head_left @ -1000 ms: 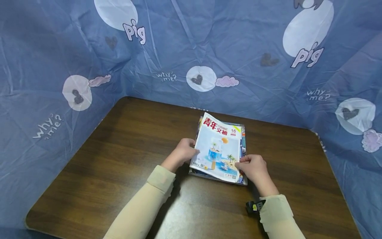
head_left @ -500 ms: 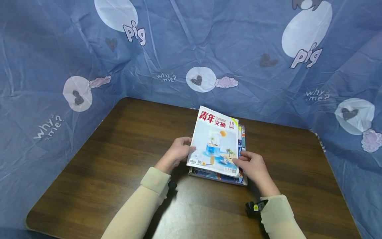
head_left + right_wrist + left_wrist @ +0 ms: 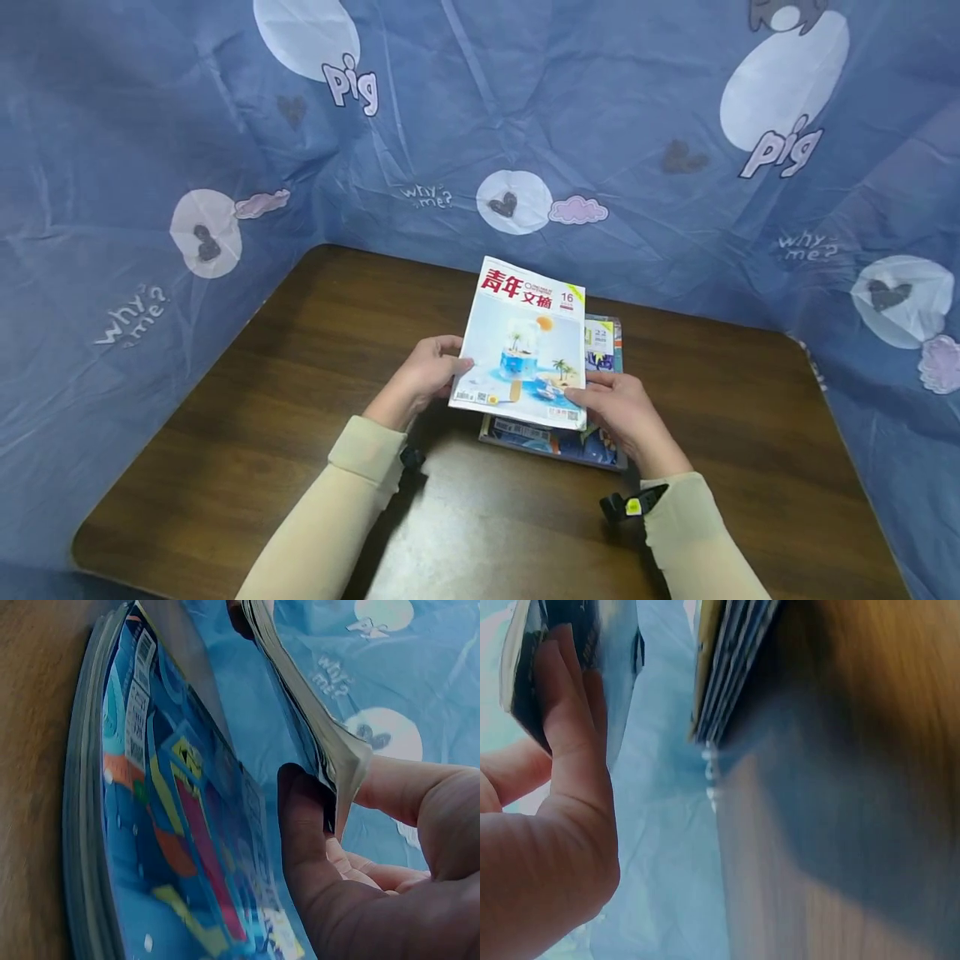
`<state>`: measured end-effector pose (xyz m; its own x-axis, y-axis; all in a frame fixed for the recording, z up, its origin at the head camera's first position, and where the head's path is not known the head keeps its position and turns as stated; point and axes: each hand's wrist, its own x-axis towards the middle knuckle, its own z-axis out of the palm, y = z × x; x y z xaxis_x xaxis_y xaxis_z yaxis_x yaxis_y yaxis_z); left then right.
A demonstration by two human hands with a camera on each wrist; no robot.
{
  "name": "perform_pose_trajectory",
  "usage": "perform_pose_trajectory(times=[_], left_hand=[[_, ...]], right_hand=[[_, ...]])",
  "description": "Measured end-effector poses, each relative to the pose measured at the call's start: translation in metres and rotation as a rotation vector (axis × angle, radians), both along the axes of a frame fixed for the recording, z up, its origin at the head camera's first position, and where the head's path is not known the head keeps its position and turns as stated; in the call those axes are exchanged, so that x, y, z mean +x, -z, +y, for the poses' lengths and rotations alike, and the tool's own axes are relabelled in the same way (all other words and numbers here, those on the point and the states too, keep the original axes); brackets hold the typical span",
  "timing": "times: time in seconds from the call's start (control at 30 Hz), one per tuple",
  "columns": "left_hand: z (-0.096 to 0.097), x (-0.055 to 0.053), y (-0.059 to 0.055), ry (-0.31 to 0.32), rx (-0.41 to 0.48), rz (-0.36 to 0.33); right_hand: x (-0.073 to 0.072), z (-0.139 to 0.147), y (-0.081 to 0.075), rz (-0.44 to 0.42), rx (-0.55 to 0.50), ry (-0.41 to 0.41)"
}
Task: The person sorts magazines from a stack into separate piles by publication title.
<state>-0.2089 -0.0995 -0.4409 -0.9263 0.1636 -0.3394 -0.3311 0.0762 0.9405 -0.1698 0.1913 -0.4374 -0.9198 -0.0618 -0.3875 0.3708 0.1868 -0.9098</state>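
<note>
A white-and-blue magazine (image 3: 517, 342) with red title characters is held off the stack, tilted, its cover facing up. My left hand (image 3: 427, 372) grips its left edge, thumb on the cover and fingers beneath. On the opposite side my right hand (image 3: 626, 412) pinches the lower right corner, which bends a little in the right wrist view. Below lies a stack of magazines (image 3: 555, 444) on the table, the top one with a blue, colourful cover (image 3: 187, 795). In the left wrist view, the stack's layered edges (image 3: 731, 675) show apart from the held magazine (image 3: 615, 667).
The brown wooden table (image 3: 300, 400) has rounded corners. A blue printed cloth (image 3: 420, 125) hangs behind it and along the sides. Black wrist cameras are strapped at both cuffs, the right one (image 3: 630, 505) bearing a yellow mark.
Both hands have lifted the top magazine off the stack and carried it to the left. More of the blue magazine underneath now shows at the right and front.
</note>
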Motion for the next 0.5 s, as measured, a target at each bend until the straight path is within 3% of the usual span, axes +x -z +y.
perform_pose_trajectory(times=[0.33, 0.5], left_hand=[[-0.038, -0.011, -0.003, -0.008, -0.029, -0.034], [-0.060, -0.017, -0.003, -0.003, -0.065, -0.029]], right_hand=[[-0.015, -0.038, 0.002, 0.067, 0.008, -0.035], [-0.028, -0.059, 0.006, 0.082, 0.112, -0.032]])
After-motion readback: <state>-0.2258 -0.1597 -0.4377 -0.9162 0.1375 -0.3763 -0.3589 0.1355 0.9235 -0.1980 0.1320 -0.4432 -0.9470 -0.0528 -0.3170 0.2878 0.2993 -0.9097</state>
